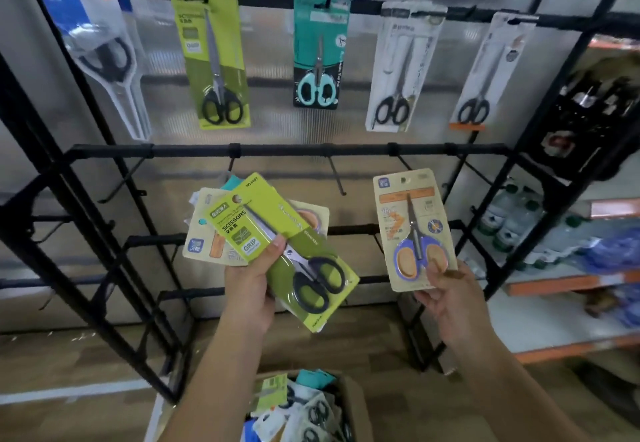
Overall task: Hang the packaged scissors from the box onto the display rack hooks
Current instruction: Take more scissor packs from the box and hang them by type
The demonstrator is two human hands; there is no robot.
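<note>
My left hand [251, 287] grips a fanned stack of scissor packs, with a lime-green pack of black-handled scissors [277, 244] on top. My right hand [446, 294] pinches the bottom edge of a beige pack with blue-and-orange scissors [414, 230] and holds it upright, below the middle rail's bare hooks [337, 178]. The black display rack [287, 150] carries several hung packs along its top rail, among them a lime-green pack [213, 57] and a teal one [318, 53]. The cardboard box [356, 407] of more packs sits on the floor at the bottom centre.
Lower rack rails [156, 239] carry more bare hooks. To the right stands an orange-edged shelf [568, 280] with shrink-wrapped water bottles [509, 219] and blue bags. A dark hanging display [585, 122] is at the upper right. The floor is wood-coloured.
</note>
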